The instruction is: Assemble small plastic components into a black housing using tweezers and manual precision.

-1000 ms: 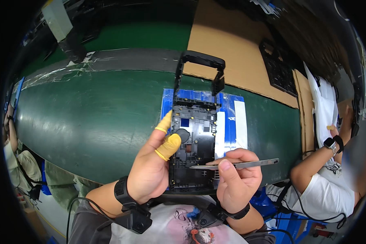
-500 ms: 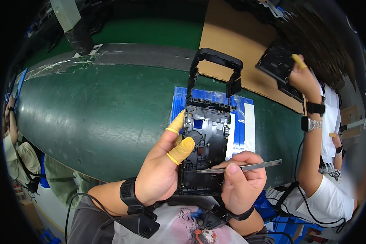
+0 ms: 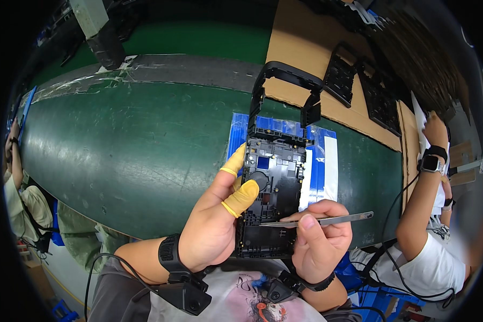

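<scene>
My left hand (image 3: 212, 214), with yellow finger cots on thumb and forefinger, grips the left edge of a black plastic housing (image 3: 276, 188). The housing has a handle-like loop at its far end, ribs and small brass-coloured inserts inside. My thumb lies over its inner face, beside a round black disc (image 3: 260, 180). Pinched in my right hand (image 3: 322, 241) is a pair of metal tweezers (image 3: 346, 218). Their tips reach into the lower part of the housing; whether they hold anything is too small to tell. Beneath the housing lies a blue sheet (image 3: 316, 177) with white strips.
The green tabletop (image 3: 134, 145) stretches left. On cardboard (image 3: 295, 43) at the far right lie two black housings (image 3: 381, 99). A co-worker's arm (image 3: 421, 204) is close on my right; another person (image 3: 16, 177) is at the far left. A cable (image 3: 394, 214) hangs on the right.
The co-worker on the right has let go of a black housing, which now lies on the cardboard, and moved the hand rightward to white material. My hands have hardly moved.
</scene>
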Available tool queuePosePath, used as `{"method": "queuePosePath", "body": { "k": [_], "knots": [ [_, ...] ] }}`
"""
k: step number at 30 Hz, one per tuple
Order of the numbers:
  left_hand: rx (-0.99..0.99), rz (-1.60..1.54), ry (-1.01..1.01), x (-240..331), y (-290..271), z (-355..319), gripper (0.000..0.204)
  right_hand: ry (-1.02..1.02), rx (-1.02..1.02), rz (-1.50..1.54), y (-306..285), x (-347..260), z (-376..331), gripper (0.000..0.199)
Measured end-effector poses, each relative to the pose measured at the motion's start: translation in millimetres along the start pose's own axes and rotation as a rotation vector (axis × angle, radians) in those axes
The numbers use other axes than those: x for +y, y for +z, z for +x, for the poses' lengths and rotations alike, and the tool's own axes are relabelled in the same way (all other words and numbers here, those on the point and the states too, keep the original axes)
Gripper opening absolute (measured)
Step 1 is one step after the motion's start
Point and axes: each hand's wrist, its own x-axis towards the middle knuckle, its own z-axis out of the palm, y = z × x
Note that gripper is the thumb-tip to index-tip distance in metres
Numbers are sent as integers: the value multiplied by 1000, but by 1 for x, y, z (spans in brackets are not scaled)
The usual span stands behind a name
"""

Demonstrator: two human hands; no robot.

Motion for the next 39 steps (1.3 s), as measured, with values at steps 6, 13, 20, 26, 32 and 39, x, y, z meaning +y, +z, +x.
{"method": "queuePosePath", "body": {
  "k": [6, 13, 20, 26, 32, 39],
  "knots": [
    [6, -11, -6, 0, 3, -1, 56, 16, -32, 27, -8, 1, -3, 19],
    [-64, 238, 36, 3, 0, -5, 88, 4, -24, -24, -8, -7, -2, 21],
    [71, 149, 304, 13, 2, 0, 80, -24, 157, -162, -46, -14, 0, 20],
    [148, 88, 251, 13, 4, 0, 46, 0, 192, -224, -56, -1, -5, 18],
    [180, -13, 210, 10, 2, 4, 48, -23, 192, -232, -59, -2, -4, 17],
    [62, 135, 181, 9, 8, 1, 46, 27, 202, -186, -51, -4, -1, 17]
  ]
}}
